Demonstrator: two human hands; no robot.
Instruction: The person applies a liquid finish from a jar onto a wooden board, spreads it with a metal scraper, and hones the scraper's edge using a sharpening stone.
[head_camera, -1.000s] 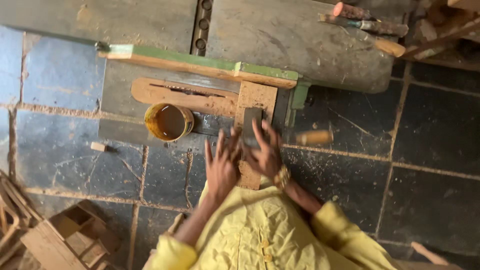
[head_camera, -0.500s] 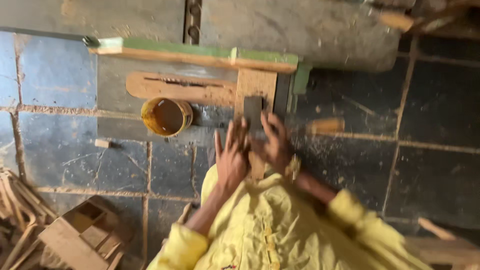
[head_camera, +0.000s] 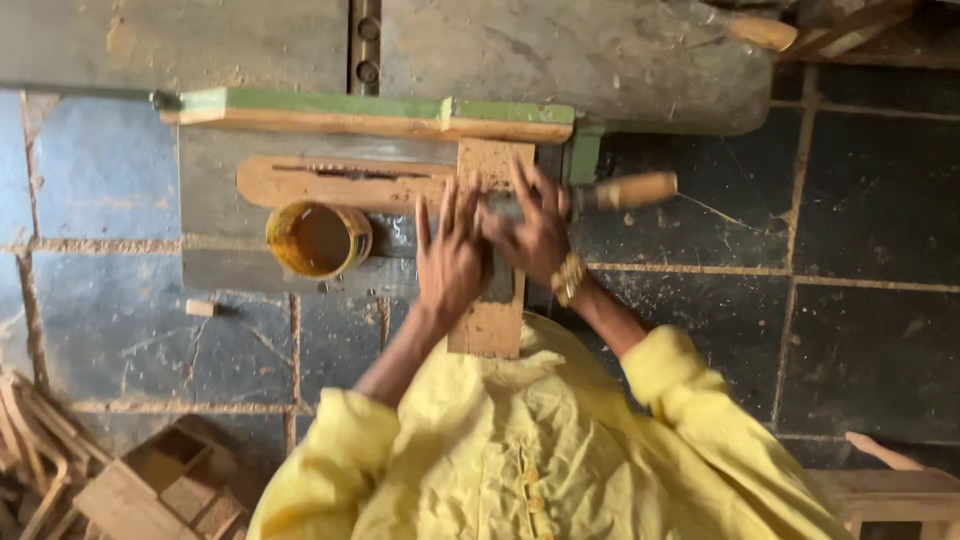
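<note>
Both my hands have slid farther up the wooden board (head_camera: 487, 325) since a moment ago. My left hand (head_camera: 450, 262) lies flat on it, fingers (head_camera: 445, 210) spread and released, clasping nothing. My right hand (head_camera: 535, 232) presses beside it, fingers splayed. Just left stands the yellow tin (head_camera: 318, 239); to the right lies a wooden handle (head_camera: 630, 190). Beyond the board's far edge runs the green rail (head_camera: 370, 105); floor tiles (head_camera: 860, 220) lie open right.

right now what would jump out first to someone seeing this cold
The two hands pressed flat on a narrow wooden board at centre: left hand beside right hand, which wears a gold wristwatch. Just left sits a small open tin of yellow-brown liquid, and the bright yellow shirt fills the bottom.
</note>
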